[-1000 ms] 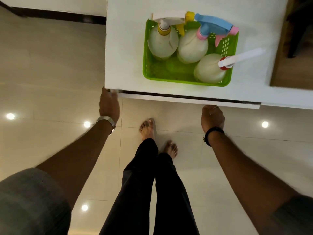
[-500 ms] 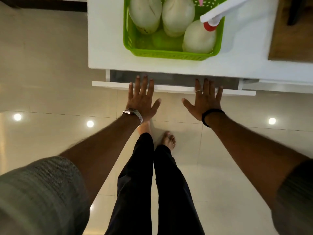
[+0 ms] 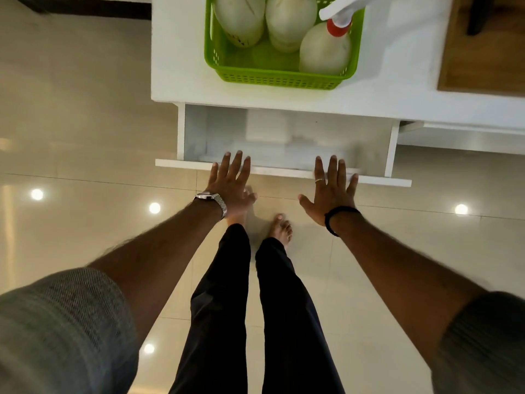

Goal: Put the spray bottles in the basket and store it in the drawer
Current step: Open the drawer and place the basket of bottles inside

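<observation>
A green plastic basket [image 3: 272,79] stands on the white counter [image 3: 181,64] and holds three whitish spray bottles: one at the left [image 3: 240,18], one in the middle [image 3: 289,21], and one with a red collar at the right [image 3: 324,52]. Their tops are cut off by the frame edge. Below the counter a white drawer [image 3: 284,137] is pulled out and looks empty inside. My left hand [image 3: 230,183] and my right hand [image 3: 331,189] are flat with spread fingers, fingertips over the drawer's front panel [image 3: 176,164]. Neither hand holds anything.
A wooden surface [image 3: 483,52] adjoins the counter at the right. Another white drawer front [image 3: 460,137] sits right of the pulled-out drawer. My legs and bare feet [image 3: 279,226] stand on the glossy tiled floor [image 3: 85,137] just below the drawer.
The drawer has slid out from nearly closed to well out. My hands went from gripping its front edge to flat with fingers spread, closer together. The view dropped lower.
</observation>
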Demonstrator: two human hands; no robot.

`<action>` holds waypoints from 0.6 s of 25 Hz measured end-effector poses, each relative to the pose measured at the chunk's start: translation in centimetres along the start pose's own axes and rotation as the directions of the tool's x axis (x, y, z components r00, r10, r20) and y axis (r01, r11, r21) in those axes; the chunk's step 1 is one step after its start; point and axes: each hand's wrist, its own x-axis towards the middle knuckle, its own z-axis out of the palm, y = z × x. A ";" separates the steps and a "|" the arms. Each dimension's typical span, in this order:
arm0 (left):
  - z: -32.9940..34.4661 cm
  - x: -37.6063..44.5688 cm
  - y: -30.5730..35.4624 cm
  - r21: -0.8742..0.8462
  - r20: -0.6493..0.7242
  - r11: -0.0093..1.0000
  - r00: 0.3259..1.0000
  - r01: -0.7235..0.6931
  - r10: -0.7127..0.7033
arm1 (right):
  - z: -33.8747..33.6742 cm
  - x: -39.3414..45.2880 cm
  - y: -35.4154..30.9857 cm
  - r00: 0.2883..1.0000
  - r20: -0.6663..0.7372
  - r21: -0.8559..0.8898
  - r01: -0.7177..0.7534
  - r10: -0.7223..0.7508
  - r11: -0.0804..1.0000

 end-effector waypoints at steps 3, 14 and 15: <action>1.4 -1.6 -0.1 -0.025 0.052 1.000 0.999 -0.017 0.018 | 1.8 -2.0 -0.1 0.999 0.033 0.004 -0.008 0.008 1.000; 6.9 -5.7 0.1 -0.034 0.088 0.999 0.996 -0.018 0.021 | 6.4 -6.8 -0.2 0.997 0.072 0.006 0.002 -0.003 1.000; 7.2 -6.0 0.2 -0.034 0.097 0.999 0.995 -0.014 0.018 | 6.6 -7.2 -0.2 0.996 0.084 0.005 0.002 -0.003 1.000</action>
